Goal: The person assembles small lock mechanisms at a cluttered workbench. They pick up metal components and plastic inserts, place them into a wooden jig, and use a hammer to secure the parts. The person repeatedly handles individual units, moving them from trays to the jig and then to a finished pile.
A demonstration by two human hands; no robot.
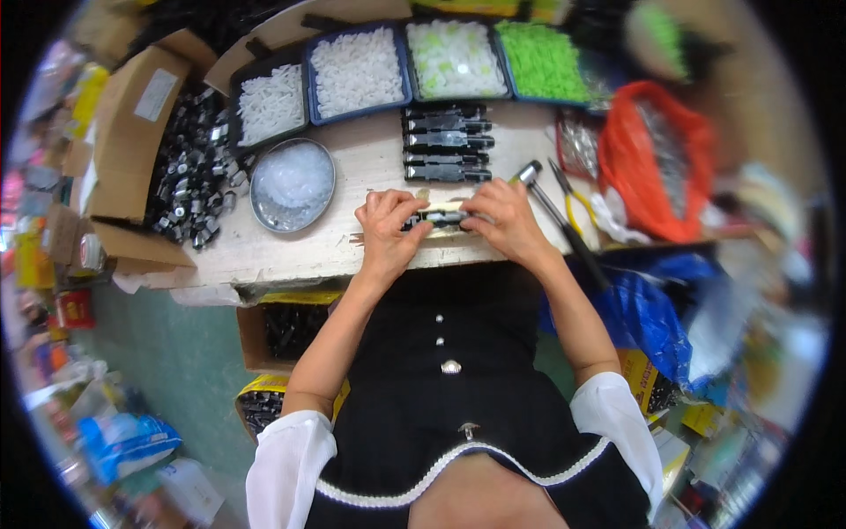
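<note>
Near the front edge of the white worktable, my left hand (pixel 385 227) and my right hand (pixel 511 220) pinch the two ends of a short black part with shiny faces (pixel 443 218). Its ends are hidden by my fingers. Just beyond it lies a pale strip (pixel 441 207) whose kind I cannot make out. Several similar black parts (pixel 448 141) are stacked in a neat row farther back. A hammer (pixel 555 207) with a metal head and black handle rests to the right of my right hand, beside yellow-handled pliers (pixel 577 204).
Dark-rimmed trays (pixel 411 66) of white and green small pieces line the back. A round metal dish (pixel 331 189) holds a whitish substance. At left, a cardboard box (pixel 132 132) spills black and silver pieces. A red plastic bag (pixel 617 132) of small metal pieces sits at right.
</note>
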